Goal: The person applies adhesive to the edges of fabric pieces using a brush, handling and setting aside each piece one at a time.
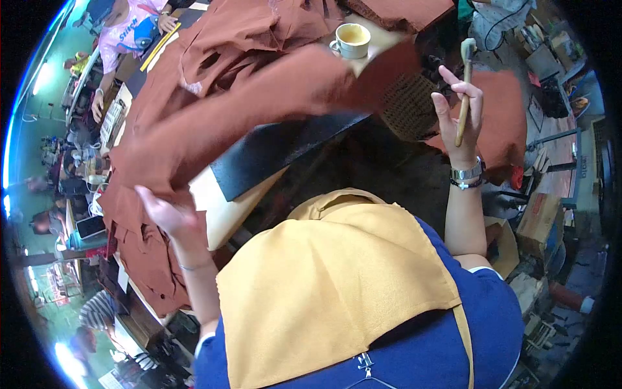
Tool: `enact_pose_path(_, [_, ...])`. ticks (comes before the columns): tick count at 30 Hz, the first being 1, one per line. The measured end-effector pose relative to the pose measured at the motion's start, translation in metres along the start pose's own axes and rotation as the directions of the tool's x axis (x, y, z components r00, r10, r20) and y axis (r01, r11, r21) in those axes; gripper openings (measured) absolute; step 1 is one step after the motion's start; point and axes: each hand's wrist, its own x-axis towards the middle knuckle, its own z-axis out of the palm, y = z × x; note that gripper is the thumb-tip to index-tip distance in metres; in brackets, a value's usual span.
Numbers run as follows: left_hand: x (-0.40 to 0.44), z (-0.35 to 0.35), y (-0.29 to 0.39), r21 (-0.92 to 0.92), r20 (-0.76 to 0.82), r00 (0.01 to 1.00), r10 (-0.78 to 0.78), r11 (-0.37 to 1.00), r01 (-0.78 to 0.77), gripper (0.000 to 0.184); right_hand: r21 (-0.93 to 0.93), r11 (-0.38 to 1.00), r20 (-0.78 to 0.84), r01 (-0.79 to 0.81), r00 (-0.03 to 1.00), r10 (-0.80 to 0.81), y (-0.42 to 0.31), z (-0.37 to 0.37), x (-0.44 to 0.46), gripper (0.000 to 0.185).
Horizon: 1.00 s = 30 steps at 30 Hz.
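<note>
My right hand (461,117) is raised at the right with a wooden-handled brush (465,97), its pale bristles pointing up. Just left of that hand is a brown woven piece (409,107). A long reddish-brown piece of leather (253,123), blurred by motion, stretches from near the woven piece down to my left hand (167,212). The left hand is at the lower end of this leather, blurred, its fingers stretched out and apart from the thumb. A white cup (352,41) with yellowish contents stands beyond the leather. Under the strip lies a black sheet (265,159).
More reddish-brown leather (152,259) is heaped on the left and at the back. Another stack (499,117) sits behind my right hand. A person (133,32) is at the upper left, hands on the table. Cardboard boxes (539,220) stand at the right.
</note>
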Motion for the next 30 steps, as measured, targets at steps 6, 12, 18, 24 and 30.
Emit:
enact_pose_path(6, [-0.057,-0.104,-0.047,-0.093,-0.322,0.901,-0.292,0.956,0.276,0.056,0.137,0.991,0.139,-0.014,0.990,-0.005,-0.002,0.037,-0.014,0.039])
enact_pose_path(12, [-0.068,-0.088,-0.076,0.861,-0.204,0.824,0.528,0.498,-0.106,0.075,0.086,0.996,0.377,0.018,0.925,-0.049,-0.031,0.115,-0.053,0.051])
enact_pose_path(18, [-0.014,-0.029,-0.078,0.694,0.684,0.717,-0.136,-0.182,-0.697,0.053,-0.022,0.998,0.480,-0.066,0.875,0.068,-0.049,0.141,-0.071,0.054])
enact_pose_path(24, [0.023,0.010,-0.150,0.590,0.712,0.596,-0.372,-0.143,-0.795,0.065,0.052,0.987,0.407,-0.153,0.905,0.119,-0.050,0.143,-0.081,0.060])
enact_pose_path(30, [0.022,-0.027,-0.133,0.938,0.277,0.960,-0.036,-0.207,-0.278,0.093,-0.090,0.979,0.426,-0.181,0.882,0.202,-0.056,0.140,-0.075,0.062])
